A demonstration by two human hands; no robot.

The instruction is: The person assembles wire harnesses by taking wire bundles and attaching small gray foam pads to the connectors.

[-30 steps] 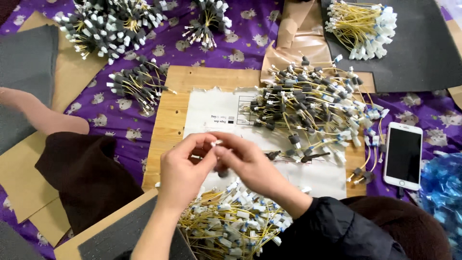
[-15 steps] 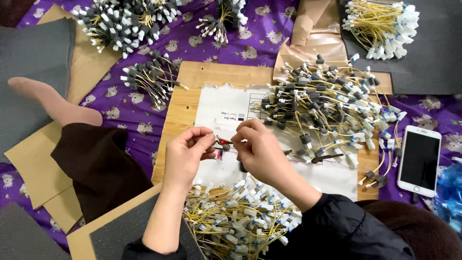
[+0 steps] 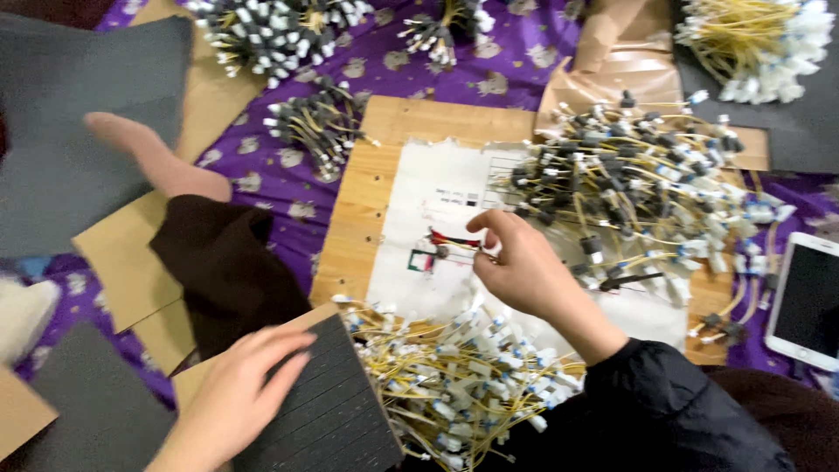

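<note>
Floor cover: you're working over a purple flowered cloth (image 3: 533, 61).
Centre: a wooden board (image 3: 367, 188) lies on it.
Left: grey foam sheet (image 3: 79, 149) and brown cardboard (image 3: 122, 262).
Right: a white phone (image 3: 808, 301).
Far: bundles of capped wires (image 3: 271, 31).

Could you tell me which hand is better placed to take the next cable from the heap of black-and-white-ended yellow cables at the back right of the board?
The right hand: it hovers beside that heap. The left hand rests on the dark foam sheet.
</note>
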